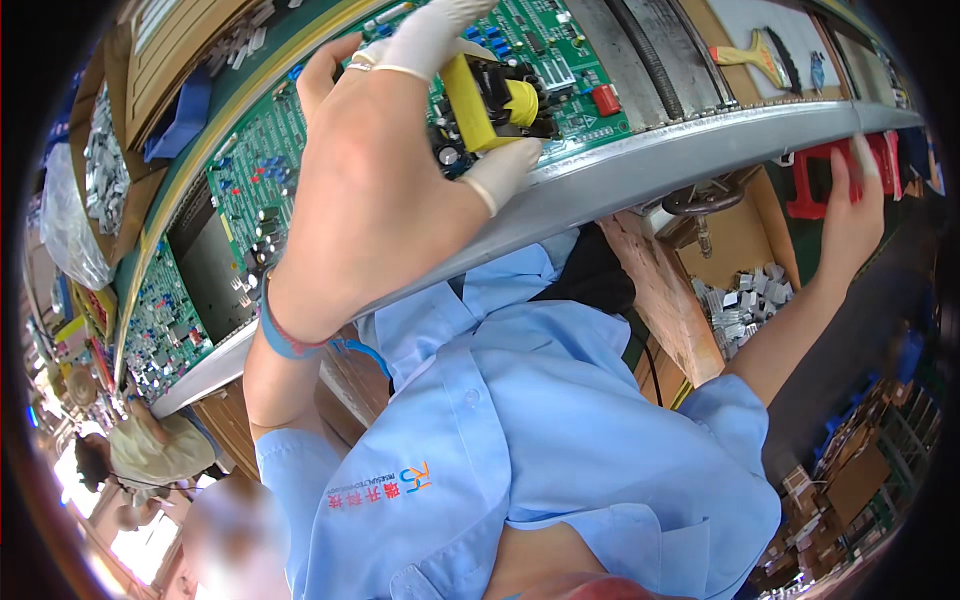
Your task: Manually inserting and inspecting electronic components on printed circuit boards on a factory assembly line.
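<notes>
Yellow-taped transformer (485, 105): just one, sitting over the populated green circuit board (578, 117), right by the left thumb.
Left hand (385, 190): arched around the transformer, thumb at its near side, other fingers reaching beyond; whether the grip squeezes it, I can't tell.
Right hand (853, 205): out wide near the red plastic frame (805, 190), fingers extended, nothing seen in the grip.
Step at the board: looks like placing or steadying the transformer, by my read.
Next-move demand: a level, even hold, I'd judge, sparing the crowded neighbouring parts.
Board count: two at least, another (165, 315) farther left; the hand and arm hide any further division.
Brush count: one, the yellow-handled brush (755, 65) up on the bench (700, 142).
Silvery pieces (745, 305): a boxful below, too jumbled to count.
</notes>
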Demonstrator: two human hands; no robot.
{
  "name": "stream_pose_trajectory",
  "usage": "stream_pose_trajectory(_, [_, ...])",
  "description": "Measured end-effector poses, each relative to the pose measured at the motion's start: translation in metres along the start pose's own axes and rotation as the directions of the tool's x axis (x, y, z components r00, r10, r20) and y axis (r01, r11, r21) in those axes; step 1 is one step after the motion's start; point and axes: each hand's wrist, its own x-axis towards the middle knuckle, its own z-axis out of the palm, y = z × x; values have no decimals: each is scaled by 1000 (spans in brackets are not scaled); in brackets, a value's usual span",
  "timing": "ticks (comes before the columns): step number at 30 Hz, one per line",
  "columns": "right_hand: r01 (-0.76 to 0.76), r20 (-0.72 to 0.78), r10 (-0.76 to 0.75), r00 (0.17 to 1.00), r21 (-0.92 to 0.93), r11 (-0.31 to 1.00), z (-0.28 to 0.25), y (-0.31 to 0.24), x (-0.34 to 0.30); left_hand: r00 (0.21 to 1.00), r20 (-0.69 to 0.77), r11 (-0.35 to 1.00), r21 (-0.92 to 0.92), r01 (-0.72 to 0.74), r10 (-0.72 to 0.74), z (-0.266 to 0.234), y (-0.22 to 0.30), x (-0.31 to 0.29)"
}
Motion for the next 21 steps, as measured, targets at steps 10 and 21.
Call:
stream_pose_trajectory(10, [-289,468,736,489,-709,643,13,235,-171,957,180,851,441,-285,227,17,-8,20])
stream_pose_trajectory(21, [-280,346,669,658,-713,643,37,183,-185,814,463,777,629,-22,-352,22,47,54])
